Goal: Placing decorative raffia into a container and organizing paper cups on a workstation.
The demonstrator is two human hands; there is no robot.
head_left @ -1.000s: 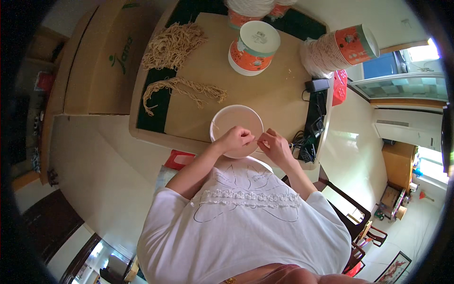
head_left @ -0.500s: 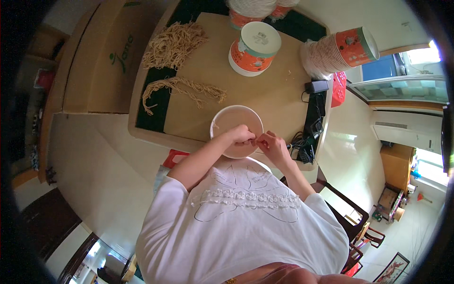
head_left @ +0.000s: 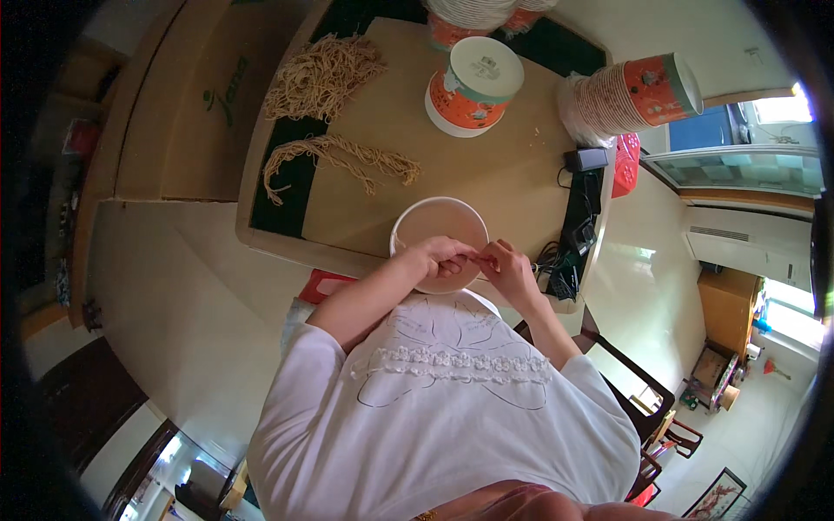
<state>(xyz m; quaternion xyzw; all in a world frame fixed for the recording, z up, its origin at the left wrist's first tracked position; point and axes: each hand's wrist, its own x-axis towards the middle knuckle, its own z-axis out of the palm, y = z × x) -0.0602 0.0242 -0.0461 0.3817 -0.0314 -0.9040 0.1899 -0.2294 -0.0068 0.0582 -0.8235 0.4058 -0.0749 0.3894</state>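
A round white paper bowl (head_left: 434,224) sits open at the near edge of the wooden table (head_left: 504,174). My left hand (head_left: 441,257) and my right hand (head_left: 508,269) meet over the bowl's near rim, fingertips together, pinching a small thin item between them; what it is cannot be told. Both hands hover just above the bowl's inside.
Two piles of dried noodles (head_left: 321,76) (head_left: 343,156) lie at the table's far left. A lidded orange-and-white bowl (head_left: 473,82) stands behind. A sideways stack of orange cups (head_left: 630,94) lies at the right. Black cables and a charger (head_left: 578,234) crowd the right edge. A dark chair (head_left: 638,408) stands lower right.
My hands have drawn closer together over the bowl's near rim; the fingertips now touch. The bowl and the rest have stayed put.
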